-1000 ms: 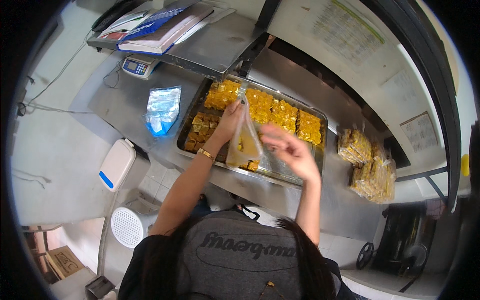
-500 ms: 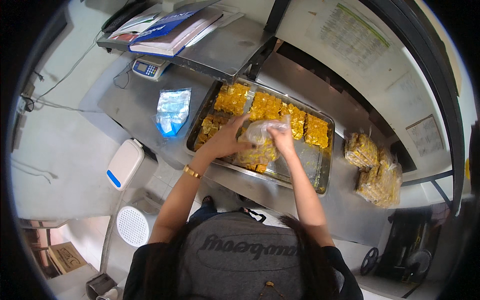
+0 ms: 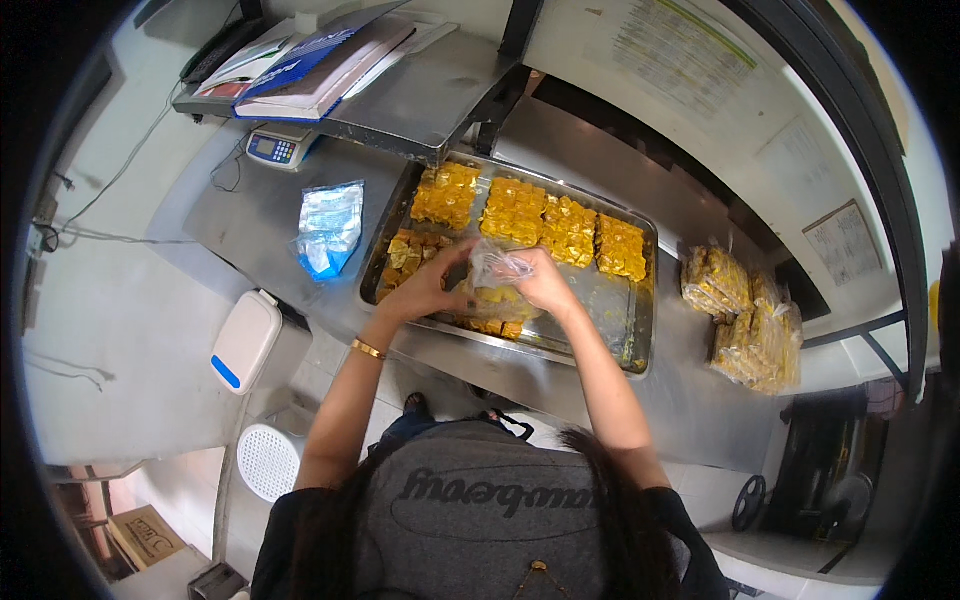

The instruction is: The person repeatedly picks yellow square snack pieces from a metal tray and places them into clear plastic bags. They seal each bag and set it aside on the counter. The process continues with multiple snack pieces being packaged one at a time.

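Observation:
Over the near part of a large metal tray [image 3: 590, 348], both my hands are at a clear plastic bag [image 3: 493, 268] of yellow pieces. My right hand [image 3: 543, 282] grips the gathered, crumpled top of the bag from the right. My left hand [image 3: 432, 287] curls round its left side, fingers at the bunched plastic and thumb lower down. The bag's lower part is partly hidden by my hands. Behind it in the tray sit several blocks of yellow-orange cut pieces [image 3: 513, 210], and more loose pieces [image 3: 408, 258] lie at the left, next to my left hand.
Filled clear bags [image 3: 757, 345] are stacked on the steel table at the right. A blue and silver pouch [image 3: 330, 228] and a digital scale [image 3: 280, 147] stand left of the tray. A raised metal shelf [image 3: 430, 95] with binders overhangs the back. A lidded bin [image 3: 250, 340] stands below left.
My left hand has closed in from spread fingers to the bag's top. My right hand has moved slightly left and down, and the plastic is more tightly bunched. The view has shifted slightly.

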The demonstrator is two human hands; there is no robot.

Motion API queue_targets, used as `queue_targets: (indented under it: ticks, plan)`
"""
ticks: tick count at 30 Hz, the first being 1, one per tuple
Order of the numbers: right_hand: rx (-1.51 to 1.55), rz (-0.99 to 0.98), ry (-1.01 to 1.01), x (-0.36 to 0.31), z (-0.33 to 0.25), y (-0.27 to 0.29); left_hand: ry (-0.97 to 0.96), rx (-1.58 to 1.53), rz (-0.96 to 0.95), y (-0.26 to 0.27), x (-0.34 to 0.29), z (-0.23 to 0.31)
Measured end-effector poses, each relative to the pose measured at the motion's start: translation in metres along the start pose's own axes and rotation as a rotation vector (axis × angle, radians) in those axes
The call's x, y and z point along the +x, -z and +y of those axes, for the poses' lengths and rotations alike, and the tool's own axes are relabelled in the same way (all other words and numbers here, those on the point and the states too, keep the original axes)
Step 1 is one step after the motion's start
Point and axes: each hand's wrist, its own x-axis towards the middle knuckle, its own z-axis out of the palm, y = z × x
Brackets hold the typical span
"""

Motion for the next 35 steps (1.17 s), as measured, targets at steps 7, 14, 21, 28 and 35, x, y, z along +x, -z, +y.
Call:
queue_targets:
  ticks: [7, 14, 21, 28, 35]
  plan:
    - [-0.178, 0.123, 0.041, 0.043, -0.026, -0.05, 0.322, -0.076, -0.261, -0.001, 0.008, -0.001]
    - [-0.211, 0.135, 0.406, 0.034, -0.013, -0.086, 0.302, -0.924, 0.314, -0.024, -0.003, -0.073]
    - [-0.644, 0.425, -0.047, 0.0, 0.07, -0.113, 0.348, -1.153, 0.31, -0.021, 0.004, -0.097]
    - [-0.666, 0.468, -0.044, 0.001, 0.068, -0.118, 0.319, -1.092, 0.269, -0.022, 0.005, -0.078]
    - [-0.661, 0.454, -0.052, 0.004, 0.068, -0.118, 0.26, -1.001, 0.245, -0.02, 0.009, -0.102]
